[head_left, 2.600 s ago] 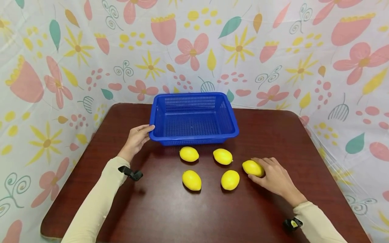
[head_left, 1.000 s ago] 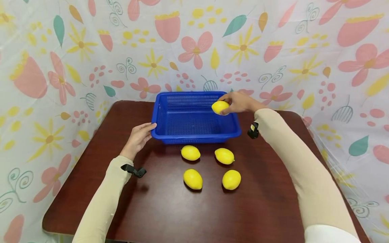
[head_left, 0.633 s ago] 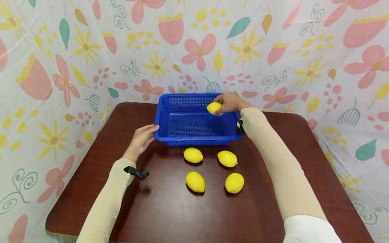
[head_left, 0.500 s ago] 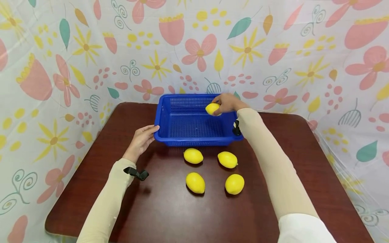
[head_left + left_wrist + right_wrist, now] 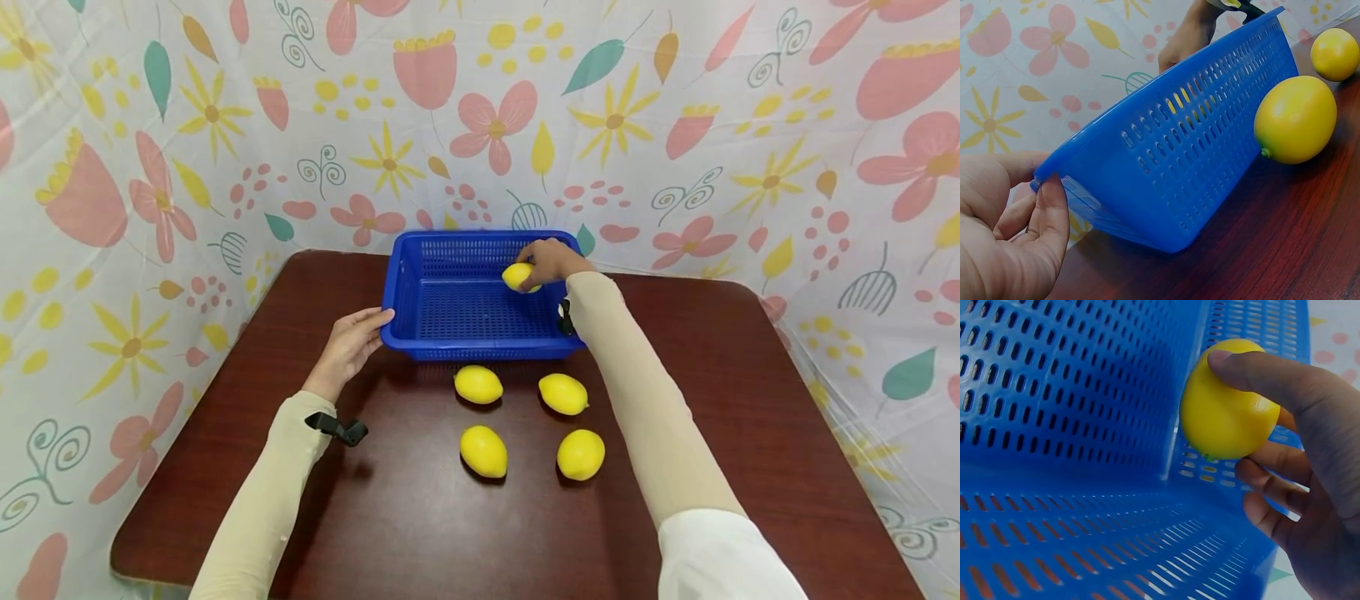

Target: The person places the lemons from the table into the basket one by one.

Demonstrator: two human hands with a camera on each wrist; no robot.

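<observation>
Inside the basket (image 5: 465, 312): one lemon (image 5: 517, 277), pinched in right hand (image 5: 553, 259) | rim (image 5: 483, 343): gripped by left hand (image 5: 349, 346) | I'd guide it lower before releasing.

Cannot be placed as home, office or studio; looks screened off, with flower-printed cloth (image 5: 555, 108) hung behind and beside a dark reddish-brown surface (image 5: 525, 533).
</observation>
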